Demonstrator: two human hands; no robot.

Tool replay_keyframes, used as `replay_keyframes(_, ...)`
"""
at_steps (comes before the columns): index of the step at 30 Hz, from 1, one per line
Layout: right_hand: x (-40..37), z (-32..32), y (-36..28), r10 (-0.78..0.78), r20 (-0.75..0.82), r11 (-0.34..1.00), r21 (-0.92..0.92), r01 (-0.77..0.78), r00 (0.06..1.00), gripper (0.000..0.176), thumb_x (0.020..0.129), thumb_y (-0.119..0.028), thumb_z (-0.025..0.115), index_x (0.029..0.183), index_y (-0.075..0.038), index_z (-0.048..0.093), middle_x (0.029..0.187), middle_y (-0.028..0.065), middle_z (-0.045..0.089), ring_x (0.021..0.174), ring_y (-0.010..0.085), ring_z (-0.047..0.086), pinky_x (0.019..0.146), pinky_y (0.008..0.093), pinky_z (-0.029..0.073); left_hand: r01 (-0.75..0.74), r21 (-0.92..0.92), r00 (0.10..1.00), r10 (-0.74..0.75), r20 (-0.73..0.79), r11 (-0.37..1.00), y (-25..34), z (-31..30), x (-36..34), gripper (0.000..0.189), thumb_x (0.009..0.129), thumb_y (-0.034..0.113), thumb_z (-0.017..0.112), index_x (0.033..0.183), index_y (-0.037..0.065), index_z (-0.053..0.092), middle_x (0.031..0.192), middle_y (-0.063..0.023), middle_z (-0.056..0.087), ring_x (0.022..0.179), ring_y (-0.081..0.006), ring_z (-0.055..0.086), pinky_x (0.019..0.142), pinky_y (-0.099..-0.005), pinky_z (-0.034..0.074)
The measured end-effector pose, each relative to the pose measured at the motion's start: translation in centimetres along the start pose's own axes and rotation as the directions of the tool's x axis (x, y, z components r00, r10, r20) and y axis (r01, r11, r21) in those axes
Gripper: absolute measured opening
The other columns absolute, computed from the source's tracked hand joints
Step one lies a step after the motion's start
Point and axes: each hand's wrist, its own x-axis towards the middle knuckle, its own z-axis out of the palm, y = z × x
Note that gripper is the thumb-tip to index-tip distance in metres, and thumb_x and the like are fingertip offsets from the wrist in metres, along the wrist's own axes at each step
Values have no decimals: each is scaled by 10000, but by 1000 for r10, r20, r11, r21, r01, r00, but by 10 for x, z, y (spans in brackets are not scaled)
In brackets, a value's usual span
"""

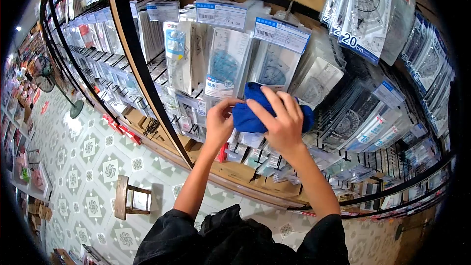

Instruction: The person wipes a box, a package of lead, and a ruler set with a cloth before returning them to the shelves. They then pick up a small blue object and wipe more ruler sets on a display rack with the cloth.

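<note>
A bunched blue cloth is held in front of the hanging packets, just below two ruler sets. My right hand lies over the cloth with its fingers bent onto it. At the cloth's left edge, my left hand has its thumb and fingers pinched together against the fabric. Above the cloth hang a packet with a blue ruler set and another clear packet, each under a blue-and-white price tag.
Racks of hanging packets stretch left and right, with large 20 cm packets at upper right. A black upright post stands left of my hands. A wooden stool and a fan stand on the tiled floor.
</note>
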Motion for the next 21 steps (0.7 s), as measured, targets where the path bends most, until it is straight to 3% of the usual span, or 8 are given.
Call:
replay_keyframes(7,51,-29,13,49,-203,995,-79,-66,978,401,650,-134,708,1049,-176,689,1147,91,610,919,302,566,769,401,486,125,21,992,-124,-35,992,9,7,0,116,862,-4,625,972,-27,654,800,-24,669,744,-61,604,663,-211,476)
replay_keyframes(8,49,-24,12,74,-208,993,-76,-92,975,417,643,-115,707,1055,-177,688,1155,84,606,933,299,561,775,400,485,179,45,984,-179,1,983,13,5,-1,156,861,1,629,1014,-28,643,850,-34,673,774,-66,610,679,-217,482)
replay_keyframes(10,30,-10,8,93,-80,986,-129,-103,992,428,647,-101,700,1068,-178,686,1169,87,598,945,296,557,791,402,482,12,94,1000,-13,11,995,10,6,-4,232,838,-15,628,1070,-30,619,903,-42,675,815,-74,619,714,-233,498)
replay_keyframes(12,14,-8,-5,120,118,991,-66,-112,986,576,552,-56,761,1108,-176,670,1226,95,567,987,295,549,824,423,477,46,122,997,-52,48,991,15,2,-13,427,760,-39,620,1183,-33,562,1034,-72,655,981,-104,612,881,-279,491)
replay_keyframes(17,20,-10,-23,252,223,932,207,-298,942,626,515,-11,774,1113,-156,658,1184,113,577,1020,325,560,836,416,489,194,-185,979,-202,-27,964,18,0,-42,415,744,-85,609,1154,-34,575,1054,-47,641,986,-120,606,885,-275,486)
replay_keyframes(18,24,-14,-26,276,270,896,274,-349,922,629,516,1,763,1116,-153,655,1174,119,582,1012,328,564,835,411,492,225,-239,969,-242,-42,944,21,-1,-44,405,743,-96,602,1143,-33,581,1050,-39,640,976,-119,607,879,-272,488)
replay_keyframes(19,27,-16,-28,273,360,825,390,-410,892,655,528,25,721,1156,-141,630,1148,136,595,1001,357,575,842,409,494,160,-329,975,-201,-93,931,24,1,-44,369,743,-117,604,1101,-27,601,1030,-21,641,941,-108,608,860,-261,488)
replay_keyframes(21,37,-23,-30,226,560,615,552,-563,797,826,558,-2,723,1339,-141,493,1204,196,576,1086,392,560,902,403,476,103,-310,982,-146,-118,945,30,-4,-44,307,766,-96,648,1064,-37,609,993,-20,655,950,-99,601,843,-255,492)
